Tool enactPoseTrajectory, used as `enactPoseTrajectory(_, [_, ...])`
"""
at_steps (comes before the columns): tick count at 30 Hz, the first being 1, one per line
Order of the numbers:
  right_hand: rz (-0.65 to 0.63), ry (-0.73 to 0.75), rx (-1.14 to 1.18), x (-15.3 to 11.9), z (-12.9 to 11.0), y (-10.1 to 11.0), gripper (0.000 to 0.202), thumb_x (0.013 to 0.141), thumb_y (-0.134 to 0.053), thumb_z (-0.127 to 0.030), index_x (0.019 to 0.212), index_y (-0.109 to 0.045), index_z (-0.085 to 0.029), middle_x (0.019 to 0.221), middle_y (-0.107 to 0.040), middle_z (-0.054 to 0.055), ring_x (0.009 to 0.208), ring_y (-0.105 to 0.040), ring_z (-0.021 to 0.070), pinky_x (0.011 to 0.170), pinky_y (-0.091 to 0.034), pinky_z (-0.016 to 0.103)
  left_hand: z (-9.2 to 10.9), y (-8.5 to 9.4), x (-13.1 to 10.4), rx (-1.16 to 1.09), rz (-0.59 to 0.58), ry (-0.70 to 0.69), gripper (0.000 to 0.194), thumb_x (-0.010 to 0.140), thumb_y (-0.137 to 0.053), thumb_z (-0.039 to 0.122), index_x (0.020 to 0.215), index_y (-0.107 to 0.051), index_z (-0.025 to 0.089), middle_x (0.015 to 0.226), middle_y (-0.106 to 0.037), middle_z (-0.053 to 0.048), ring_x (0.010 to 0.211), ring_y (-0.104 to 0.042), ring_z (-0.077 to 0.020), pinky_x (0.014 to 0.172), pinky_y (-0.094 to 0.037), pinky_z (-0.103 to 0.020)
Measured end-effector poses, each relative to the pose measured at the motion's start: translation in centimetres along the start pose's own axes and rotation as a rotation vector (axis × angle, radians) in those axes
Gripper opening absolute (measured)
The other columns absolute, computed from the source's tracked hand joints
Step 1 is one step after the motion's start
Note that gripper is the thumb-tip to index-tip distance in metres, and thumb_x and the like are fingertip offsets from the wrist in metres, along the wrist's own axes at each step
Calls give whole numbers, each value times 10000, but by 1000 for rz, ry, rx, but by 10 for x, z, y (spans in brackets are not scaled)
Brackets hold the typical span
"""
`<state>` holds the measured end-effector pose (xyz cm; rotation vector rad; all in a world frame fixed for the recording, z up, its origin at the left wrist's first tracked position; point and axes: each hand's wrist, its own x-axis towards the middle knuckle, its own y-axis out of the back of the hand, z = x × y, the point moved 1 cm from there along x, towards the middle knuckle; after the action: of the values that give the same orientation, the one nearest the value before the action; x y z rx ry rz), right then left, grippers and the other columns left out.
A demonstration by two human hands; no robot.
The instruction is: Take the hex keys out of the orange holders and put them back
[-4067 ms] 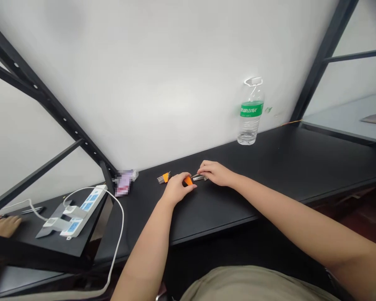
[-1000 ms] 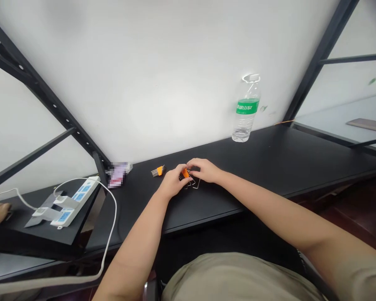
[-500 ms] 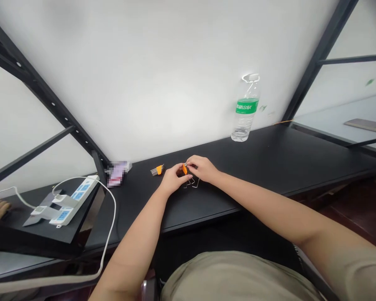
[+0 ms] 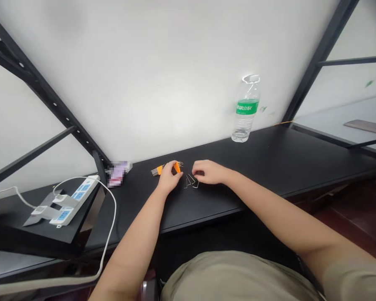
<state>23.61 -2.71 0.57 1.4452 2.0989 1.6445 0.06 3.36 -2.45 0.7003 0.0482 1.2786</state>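
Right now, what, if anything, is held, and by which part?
The left grip holds the hex-key holder by its orange body; whether the right grip holds anything cannot be told.

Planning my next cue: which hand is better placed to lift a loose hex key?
Probably the right hand: it is right beside the loose hex keys, while the left hand is occupied gripping the orange holder.

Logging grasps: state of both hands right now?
Left hand: closed, holding the orange holder.
Right hand: curled near loose L-shaped keys; can't tell if it holds anything.
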Motion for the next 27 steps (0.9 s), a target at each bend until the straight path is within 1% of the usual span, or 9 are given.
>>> enactPoseTrajectory(2, [-91, 6, 20, -5, -4, 3, 143, 780, -665, -145, 898, -719, -205, 993, -669, 36, 795, -626, 158, 738, -500, 281, -3, 0, 0, 15, 2, -3, 506, 794, -765, 190, 1267, -588, 228, 1304, -617, -91, 1190, -619, -231, 1077, -494, -428])
enactPoseTrajectory(5, [-225, -19, 44, -9, -5, 0, 147, 743, -674, -135, 866, -708, -207, 1007, -658, 38, 840, -614, 171, 744, -480, 280, -3, -1, 0, 26, 1, -1, 504, 798, -762, 195, 1265, -577, 236, 1272, -632, -76, 1164, -628, -218, 1067, -498, -415])
enactPoseTrajectory(7, [-273, -30, 58, -9, -3, -1, 125, 722, -684, -135, 819, -699, -213, 952, -664, 27, 817, -609, 171, 720, -472, 276, -2, 0, 0, 31, 1, 7, 504, 793, -768, 207, 1256, -571, 233, 1224, -649, -68, 1124, -641, -212, 1044, -508, -409])
enactPoseTrajectory(10, [-314, -53, 80, -10, 3, -1, 101, 716, -685, -137, 768, -690, -225, 853, -680, 5, 708, -595, 152, 630, -455, 263, 2, 1, -1, 44, 4, 26, 511, 770, -793, 243, 1234, -578, 226, 1168, -661, -63, 1034, -656, -208, 976, -535, -399])
enactPoseTrajectory(12, [-322, -76, 88, -12, 7, 1, 95, 716, -681, -137, 745, -686, -228, 810, -686, 0, 653, -584, 146, 580, -439, 262, 5, 2, -2, 54, 1, 39, 525, 746, -814, 260, 1220, -589, 230, 1134, -667, -56, 947, -659, -197, 915, -549, -385])
enactPoseTrajectory(16, [-270, -115, 85, -13, 12, 1, 114, 719, -683, -151, 796, -696, -234, 892, -706, 14, 688, -603, 159, 582, -444, 269, 8, 2, -5, 68, -19, 51, 528, 706, -840, 261, 1180, -609, 238, 1045, -675, -31, 829, -639, -170, 831, -550, -350])
enactPoseTrajectory(18, [-249, -127, 83, -12, 12, 0, 124, 722, -677, -149, 809, -699, -234, 905, -703, 16, 699, -605, 161, 586, -444, 271, 8, 2, -5, 70, -28, 53, 535, 695, -848, 268, 1173, -611, 238, 1020, -674, -25, 802, -629, -163, 810, -545, -342])
enactPoseTrajectory(21, [-241, -140, 82, -11, 12, -1, 134, 715, -672, -137, 806, -690, -234, 865, -695, 11, 680, -595, 158, 583, -432, 272, 9, 3, -5, 59, -39, 56, 545, 693, -849, 280, 1180, -607, 238, 995, -671, -20, 780, -623, -156, 786, -544, -334])
enactPoseTrajectory(27, [-243, -165, 107, -12, 12, -2, 255, 700, -690, -141, 926, -667, -256, 843, -695, -12, 670, -587, 157, 565, -399, 263, 12, 2, -7, 26, -63, 42, 546, 692, -844, 275, 1182, -609, 223, 984, -671, -23, 803, -639, -154, 788, -550, -314])
